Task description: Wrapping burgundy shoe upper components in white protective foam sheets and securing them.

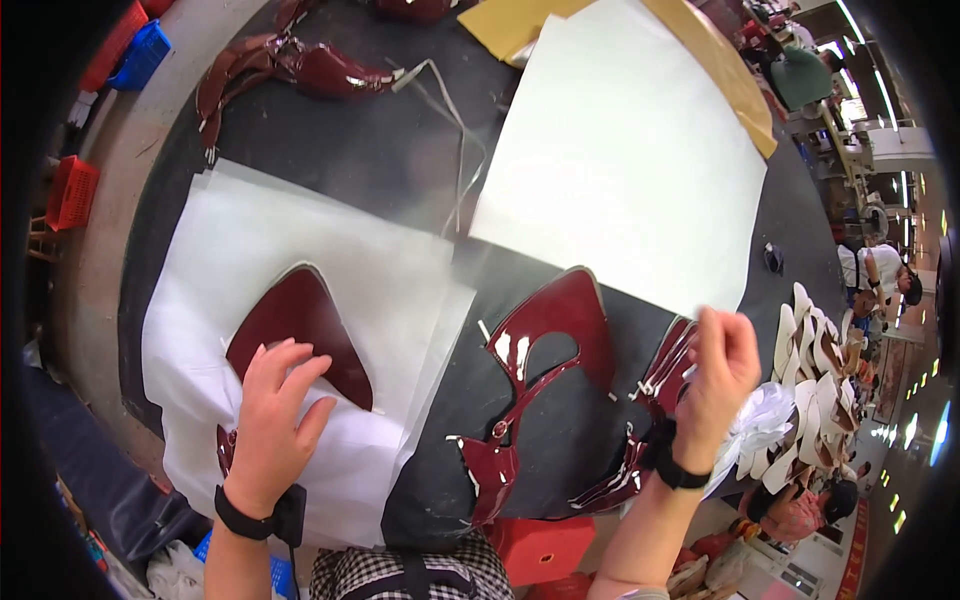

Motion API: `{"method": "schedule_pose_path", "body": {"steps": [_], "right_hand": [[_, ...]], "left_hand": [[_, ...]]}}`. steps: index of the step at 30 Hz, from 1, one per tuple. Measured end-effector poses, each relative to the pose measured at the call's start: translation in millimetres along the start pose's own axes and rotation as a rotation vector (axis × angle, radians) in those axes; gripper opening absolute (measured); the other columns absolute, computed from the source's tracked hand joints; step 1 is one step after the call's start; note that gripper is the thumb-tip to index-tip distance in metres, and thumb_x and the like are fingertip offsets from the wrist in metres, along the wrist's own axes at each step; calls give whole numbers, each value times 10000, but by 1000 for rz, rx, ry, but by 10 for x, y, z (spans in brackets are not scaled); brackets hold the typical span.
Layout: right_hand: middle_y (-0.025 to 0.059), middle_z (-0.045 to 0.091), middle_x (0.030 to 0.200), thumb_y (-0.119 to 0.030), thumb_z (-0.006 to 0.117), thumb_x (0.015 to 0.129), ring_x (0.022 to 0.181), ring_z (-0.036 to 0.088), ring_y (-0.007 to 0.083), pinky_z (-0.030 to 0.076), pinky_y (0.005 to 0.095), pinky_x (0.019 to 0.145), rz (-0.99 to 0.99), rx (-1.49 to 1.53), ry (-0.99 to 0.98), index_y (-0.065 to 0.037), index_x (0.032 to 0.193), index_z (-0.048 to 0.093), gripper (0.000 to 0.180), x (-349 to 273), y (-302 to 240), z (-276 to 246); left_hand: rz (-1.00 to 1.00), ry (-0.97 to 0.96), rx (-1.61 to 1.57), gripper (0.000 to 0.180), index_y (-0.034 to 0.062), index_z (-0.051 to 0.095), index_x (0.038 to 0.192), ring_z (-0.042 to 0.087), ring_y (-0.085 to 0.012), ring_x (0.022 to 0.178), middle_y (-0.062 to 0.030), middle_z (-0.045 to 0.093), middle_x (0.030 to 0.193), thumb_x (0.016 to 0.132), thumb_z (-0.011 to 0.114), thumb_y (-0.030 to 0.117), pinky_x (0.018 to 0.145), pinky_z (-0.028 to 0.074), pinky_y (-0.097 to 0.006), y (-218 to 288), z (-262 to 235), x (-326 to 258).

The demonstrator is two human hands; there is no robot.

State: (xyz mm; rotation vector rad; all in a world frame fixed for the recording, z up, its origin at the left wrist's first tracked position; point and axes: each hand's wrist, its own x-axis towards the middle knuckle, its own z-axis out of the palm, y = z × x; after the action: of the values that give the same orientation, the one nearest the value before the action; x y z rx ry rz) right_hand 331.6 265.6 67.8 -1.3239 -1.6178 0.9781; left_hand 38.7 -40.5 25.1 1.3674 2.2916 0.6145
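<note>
My left hand (277, 420) rests with its fingers spread over a glossy burgundy shoe-upper piece (305, 335), which lies on thin white paper (400, 262). The paper's lower part is folded up over some of the burgundy material. To the right, my right hand (716, 375) is closed near the lower edge of a large white sheet (625, 150). Whatever its fingers hold is hidden. Below that hand are stacked burgundy strap pieces (662, 375), partly covered by it. Between my hands, another burgundy shoe upper (560, 335) lies on the dark table with its straps toward me.
More burgundy uppers (330, 72) lie at the far left beside a thin pale strip (465, 135). Brown paper (735, 60) shows behind the white sheet. White shoe-shaped pieces (815, 385) are piled at the right. A red stool (540, 550) stands under the table's near edge (450, 515).
</note>
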Motion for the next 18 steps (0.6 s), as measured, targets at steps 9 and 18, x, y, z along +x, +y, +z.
{"method": "schedule_pose_path", "body": {"steps": [9, 18], "right_hand": [[125, 666, 1086, -302, 855, 845, 1023, 643, 335, 527, 454, 847, -756, -653, -424, -81, 1166, 650, 440, 19, 178, 1624], [145, 724, 1050, -93, 638, 985, 921, 707, 390, 560, 482, 754, -711, -728, -412, -80, 1149, 686, 172, 220, 365, 1680]], "left_hand": [[-136, 95, -75, 353, 38, 718, 1188, 592, -395, 1312, -141, 656, 1288, 840, 771, 6, 1212, 385, -565, 67, -215, -453], [-285, 392, -52, 318, 4, 730, 1199, 649, -361, 1288, -160, 697, 1278, 885, 732, -43, 1203, 426, -502, -32, -423, -851]]}}
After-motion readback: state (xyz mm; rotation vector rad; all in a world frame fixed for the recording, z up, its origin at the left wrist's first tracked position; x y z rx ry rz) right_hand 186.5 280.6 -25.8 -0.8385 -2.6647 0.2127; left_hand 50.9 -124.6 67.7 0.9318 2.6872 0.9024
